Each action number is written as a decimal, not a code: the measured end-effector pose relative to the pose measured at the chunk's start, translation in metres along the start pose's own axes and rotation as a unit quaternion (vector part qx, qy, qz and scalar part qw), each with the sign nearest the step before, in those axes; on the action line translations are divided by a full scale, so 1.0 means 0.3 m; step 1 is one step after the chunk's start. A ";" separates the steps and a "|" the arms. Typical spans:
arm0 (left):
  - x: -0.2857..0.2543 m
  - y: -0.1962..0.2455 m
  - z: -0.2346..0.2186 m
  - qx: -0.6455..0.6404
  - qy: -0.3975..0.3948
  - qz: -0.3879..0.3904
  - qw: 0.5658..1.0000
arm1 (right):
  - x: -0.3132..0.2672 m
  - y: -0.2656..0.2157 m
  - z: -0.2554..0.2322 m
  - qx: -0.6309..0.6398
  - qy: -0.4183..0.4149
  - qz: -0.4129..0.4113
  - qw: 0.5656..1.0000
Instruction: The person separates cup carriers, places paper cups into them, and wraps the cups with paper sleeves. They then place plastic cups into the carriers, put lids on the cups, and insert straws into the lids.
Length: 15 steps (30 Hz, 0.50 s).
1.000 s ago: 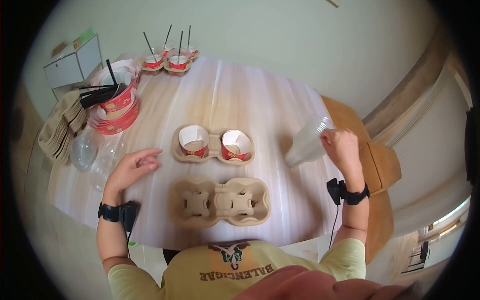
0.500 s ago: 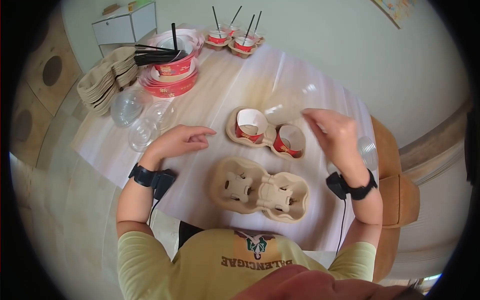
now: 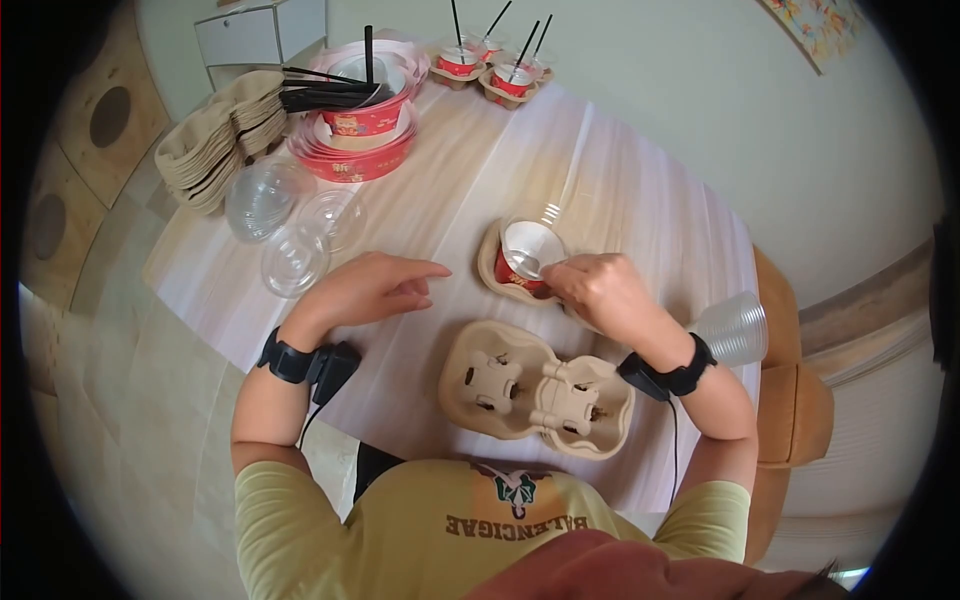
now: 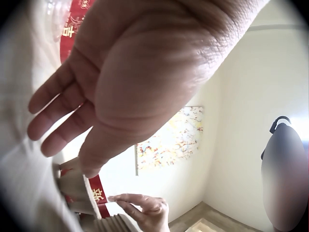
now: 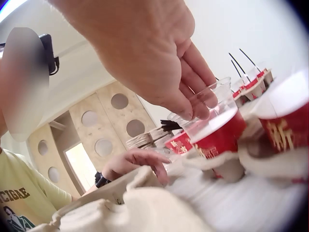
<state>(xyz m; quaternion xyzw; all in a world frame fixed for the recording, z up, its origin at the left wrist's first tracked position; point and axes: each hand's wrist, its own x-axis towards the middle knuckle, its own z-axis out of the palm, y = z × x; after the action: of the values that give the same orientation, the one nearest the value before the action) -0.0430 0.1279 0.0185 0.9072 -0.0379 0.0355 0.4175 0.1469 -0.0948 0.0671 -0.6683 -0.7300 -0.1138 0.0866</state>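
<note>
My right hand (image 3: 600,290) pinches the rim of a clear plastic cup (image 5: 223,92). The cup sits partly down inside a red paper sleeve (image 5: 222,135), its upper part standing above the sleeve. That sleeve stands in the left pocket of the farther pulp cup carrier (image 3: 487,262). Beside it, a second red sleeve (image 5: 285,125) shows in the right wrist view; my right hand covers it in the head view. My left hand (image 3: 370,290) hovers left of the carrier, fingers relaxed and holding nothing. A nearer pulp carrier (image 3: 500,385) lies with bare pockets.
A stack of clear cups (image 3: 738,330) lies by my right forearm. Clear lids (image 3: 265,200), stacked carriers (image 3: 205,145), red paper containers (image 3: 355,165) and black straws (image 3: 335,98) gather at the left. At the back, a carrier (image 3: 512,92) holds several cups with straws.
My right hand took a clear cup from the stack at the right, carried it left and lowered it into the left sleeve. The head view has turned; my left hand stays relaxed.
</note>
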 end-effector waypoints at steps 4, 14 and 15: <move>-0.005 0.014 -0.002 0.007 0.005 -0.001 1.000 | 0.000 0.010 0.010 0.032 -0.002 0.010 0.999; -0.002 0.012 -0.006 -0.019 0.011 -0.014 1.000 | -0.168 0.081 -0.247 0.082 0.032 0.169 0.982; -0.005 0.010 -0.003 -0.019 0.015 -0.023 0.999 | -0.209 0.071 -0.267 0.039 0.024 0.202 0.978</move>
<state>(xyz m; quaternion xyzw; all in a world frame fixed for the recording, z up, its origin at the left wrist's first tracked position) -0.0449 0.1266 0.0212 0.8990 -0.0113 0.0389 0.4362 0.1717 -0.1756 0.1275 -0.7950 -0.5819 -0.0811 0.1511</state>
